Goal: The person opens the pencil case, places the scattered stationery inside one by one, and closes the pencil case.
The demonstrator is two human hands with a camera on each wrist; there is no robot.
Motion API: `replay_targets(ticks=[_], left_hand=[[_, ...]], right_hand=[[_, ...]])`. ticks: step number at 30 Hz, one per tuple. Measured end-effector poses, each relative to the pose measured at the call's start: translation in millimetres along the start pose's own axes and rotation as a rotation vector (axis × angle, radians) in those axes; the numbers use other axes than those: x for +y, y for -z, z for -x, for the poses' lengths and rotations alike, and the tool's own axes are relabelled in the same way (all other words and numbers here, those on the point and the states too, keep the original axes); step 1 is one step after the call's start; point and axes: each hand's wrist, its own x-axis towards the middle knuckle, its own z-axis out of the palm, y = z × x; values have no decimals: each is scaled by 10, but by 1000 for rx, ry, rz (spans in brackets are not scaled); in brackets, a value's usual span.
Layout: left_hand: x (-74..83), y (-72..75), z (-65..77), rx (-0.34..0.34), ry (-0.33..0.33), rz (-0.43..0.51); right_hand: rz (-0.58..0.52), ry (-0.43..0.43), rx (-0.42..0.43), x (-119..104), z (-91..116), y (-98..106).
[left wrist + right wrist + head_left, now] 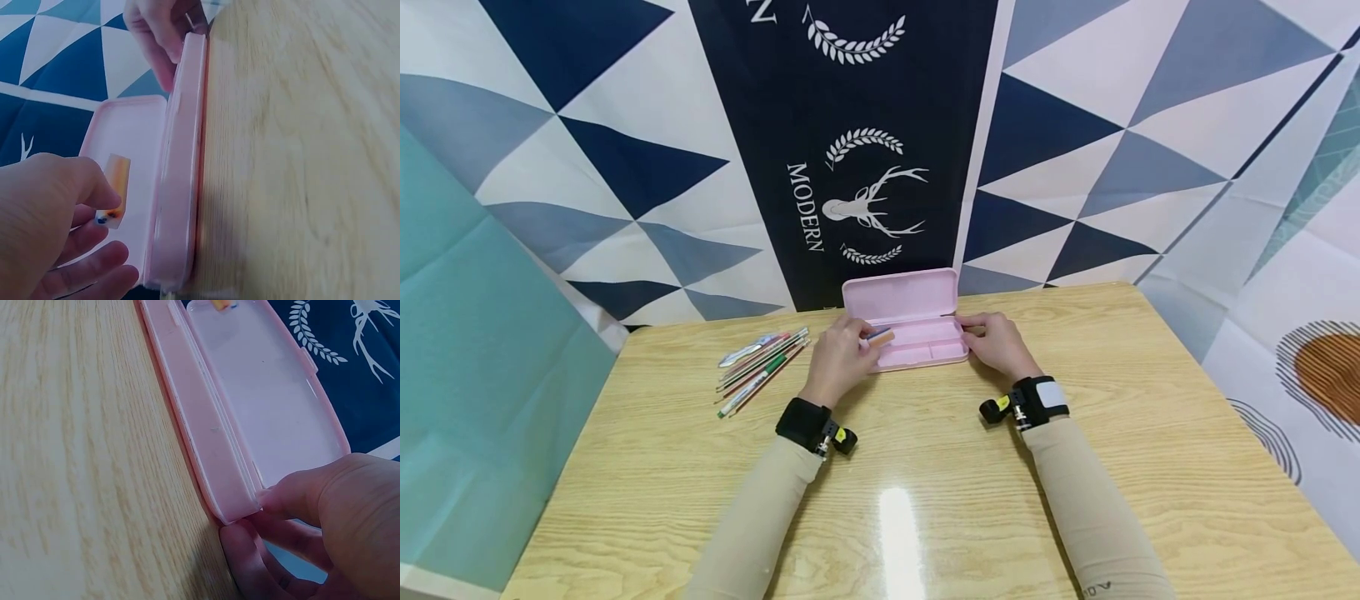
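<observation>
Left hand [841,357] pinches an orange-and-blue eraser [882,338] over the open pink case [901,298] — right hand [1000,343] grips the case's end!

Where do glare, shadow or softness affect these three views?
Head: a bright white glare streak on the table, toward the bottom edge; left wrist: the eraser-like block in the left hand looks soft, its markings smeared; right wrist: a dark shadow on the tabletop beside the right hand, which grips the pink case.
</observation>
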Motion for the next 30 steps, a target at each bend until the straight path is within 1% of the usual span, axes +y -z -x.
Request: replay_targets(ticks=[3,11,17,23,30], left_hand=[[50,-31,-24,-23,-19,-14],[165,-105,-101,-50,-77,-69],[278,-136,-166,-75,-78,-72],[364,-180,-215,-108,-87,-103],[424,-257,-242,-113,-97,-124]], right_hand=[[1,2,3,0,2,2],[1,9,8,14,-2,-1],[-6,12,3,21,-7,-6],[-18,4,8,37,-15,-15],[-13,-3,2,31,-21,-7]])
